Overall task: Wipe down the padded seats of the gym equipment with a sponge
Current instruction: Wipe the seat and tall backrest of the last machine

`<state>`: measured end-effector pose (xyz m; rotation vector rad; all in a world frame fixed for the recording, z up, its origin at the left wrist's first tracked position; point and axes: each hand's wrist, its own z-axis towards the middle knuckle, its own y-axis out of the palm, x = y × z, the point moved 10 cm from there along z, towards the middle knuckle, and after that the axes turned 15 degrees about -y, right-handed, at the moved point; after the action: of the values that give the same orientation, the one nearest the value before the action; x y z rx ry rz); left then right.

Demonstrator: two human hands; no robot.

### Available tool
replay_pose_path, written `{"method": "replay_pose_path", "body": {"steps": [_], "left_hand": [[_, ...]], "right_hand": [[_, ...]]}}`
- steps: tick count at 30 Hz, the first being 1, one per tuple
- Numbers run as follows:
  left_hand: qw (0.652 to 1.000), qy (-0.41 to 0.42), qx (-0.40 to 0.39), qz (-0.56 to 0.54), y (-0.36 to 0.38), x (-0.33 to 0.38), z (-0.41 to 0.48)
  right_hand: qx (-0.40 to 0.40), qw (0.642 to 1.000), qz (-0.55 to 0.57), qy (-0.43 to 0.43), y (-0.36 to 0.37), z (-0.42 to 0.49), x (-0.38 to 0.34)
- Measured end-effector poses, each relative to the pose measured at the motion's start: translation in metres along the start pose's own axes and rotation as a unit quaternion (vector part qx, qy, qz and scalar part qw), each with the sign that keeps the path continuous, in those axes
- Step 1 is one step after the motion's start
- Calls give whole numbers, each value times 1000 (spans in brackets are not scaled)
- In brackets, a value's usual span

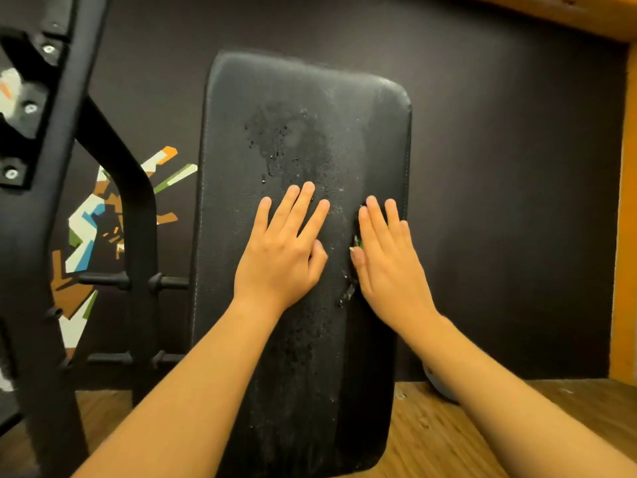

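left hand (281, 250) flat, fingers spread, mid padded seat (303, 98), right hand (386, 267) flat, straight fingers pressing a mostly hidden green sponge (359, 242) near the right edge, wet upper half open

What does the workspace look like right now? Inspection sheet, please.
Surface: black padded seat, wet, droplets across its middle.
Job's things: sponge, only a green edge showing under the right hand.
Clutter: grey round object by the floor, partly hidden.
Grips: left hand flat on the seat, fingers straight; right hand pressing flat on the sponge.
Cables: nothing seen.
Surroundings: black metal frame at left, dark wall with coloured graphic, wooden floor.
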<state>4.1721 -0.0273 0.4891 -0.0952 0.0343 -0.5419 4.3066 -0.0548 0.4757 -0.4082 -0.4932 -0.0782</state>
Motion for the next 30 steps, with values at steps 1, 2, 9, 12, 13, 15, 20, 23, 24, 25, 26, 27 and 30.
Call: {"method": "replay_pose_path", "body": {"steps": [1,2,9,12,13,15,20,23,24,25,26,27,30], "left_hand": [[1000,-1,-1,1,0,0,0],[1000,-1,-3,3,0,0,0],[1000,0,-12,8,1,-3,0],[1000,1,-10,4,1,-2,1],[1000,1,-10,2,1,-2,2],[1000,1,-12,-2,1,-1,4],[1000,3,-9,3,1,-2,4],[1000,2,-5,3,0,-1,4],[1000,1,-6,1,0,0,4],[1000,0,-6,-1,0,0,4],[1000,0,-7,-1,0,0,4],[1000,1,-7,-1,0,0,4],[1000,1,-3,-2,0,-2,4]], "right_hand": [[5,1000,0,-2,-7,19,11],[9,1000,-3,-4,-14,38,22],[26,1000,-6,10,-53,153,81],[25,999,-9,19,-63,184,95],[27,999,-6,22,-65,189,98],[39,999,2,33,-67,189,101],[75,996,7,39,-55,149,72],[66,998,-3,22,-44,120,53],[62,998,-1,16,-42,117,52],[59,998,3,9,-42,119,53],[57,998,6,4,-43,125,56],[56,998,7,0,-45,134,61],[54,998,-8,-9,-58,162,76]]}}
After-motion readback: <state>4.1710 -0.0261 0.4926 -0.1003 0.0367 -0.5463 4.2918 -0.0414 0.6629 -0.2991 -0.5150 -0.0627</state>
